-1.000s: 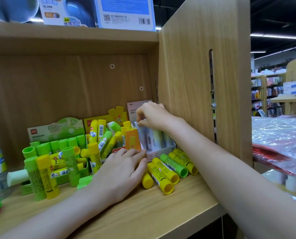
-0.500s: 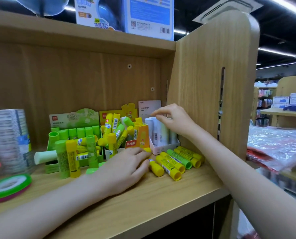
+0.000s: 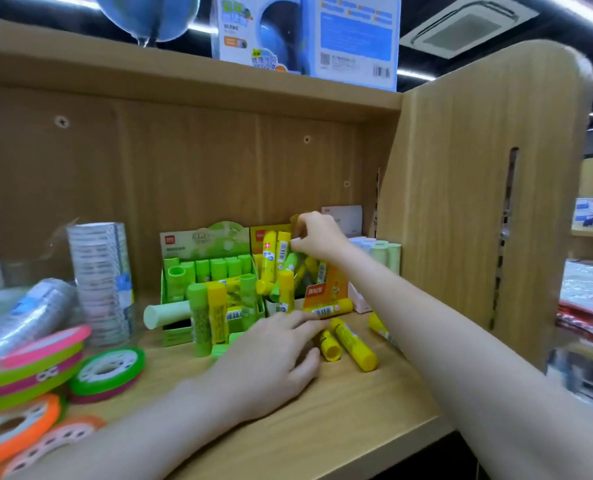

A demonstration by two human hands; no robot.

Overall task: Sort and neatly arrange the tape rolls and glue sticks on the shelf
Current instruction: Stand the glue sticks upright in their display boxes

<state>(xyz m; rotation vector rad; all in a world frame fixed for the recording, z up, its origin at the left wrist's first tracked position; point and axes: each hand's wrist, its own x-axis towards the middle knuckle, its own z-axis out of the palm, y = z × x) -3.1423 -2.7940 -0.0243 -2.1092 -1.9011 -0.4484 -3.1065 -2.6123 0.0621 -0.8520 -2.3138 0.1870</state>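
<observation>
Handling the glue sticks (image 3: pixel 353 347) should be easy — light, stiff plastic tubes, smooth and prone to rolling, best pinched mid-barrel. Several lie loose on the shelf (image 3: pixel 340 420) before the orange box (image 3: pixel 326 289). The right hand (image 3: pixel 317 237) reaches over that box, fingertips curled together — on what, I cannot tell. The left hand (image 3: pixel 271 365) rests flat, fingers spread, touching a loose stick.
</observation>
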